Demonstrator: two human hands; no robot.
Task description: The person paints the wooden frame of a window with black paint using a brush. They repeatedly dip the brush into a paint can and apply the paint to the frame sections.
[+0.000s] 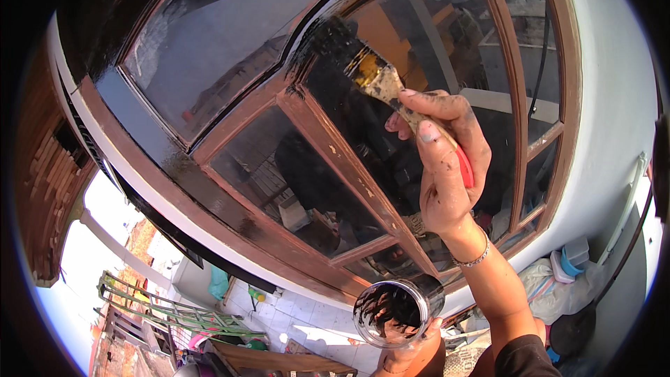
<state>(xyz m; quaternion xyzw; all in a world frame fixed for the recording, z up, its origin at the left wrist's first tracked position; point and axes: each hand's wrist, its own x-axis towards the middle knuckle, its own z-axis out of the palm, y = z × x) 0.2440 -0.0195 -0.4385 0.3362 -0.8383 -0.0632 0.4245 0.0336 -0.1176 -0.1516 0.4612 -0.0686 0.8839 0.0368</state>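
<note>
My right hand [450,160] is raised and closed around the handle of a paintbrush [382,78]. The brush's pale ferrule and handle are spattered with dark paint, and a bit of red shows at the handle's end. Its dark bristles touch the wooden window frame [328,136] near a curved bar, where wet black paint meets bare brown wood. Lower down, my left hand [408,350] grips a clear round jar [391,313] streaked inside with black paint. Dark smudges mark the fingers of my right hand.
Glass panes [216,49] sit beside the brush, reflecting surroundings. A white wall [614,98] runs along the right. Below are a tiled floor [279,314], a green metal rack [153,300], plastic bags [558,297] and a blue tub [574,255]. A tiled roof edge [52,181] shows at left.
</note>
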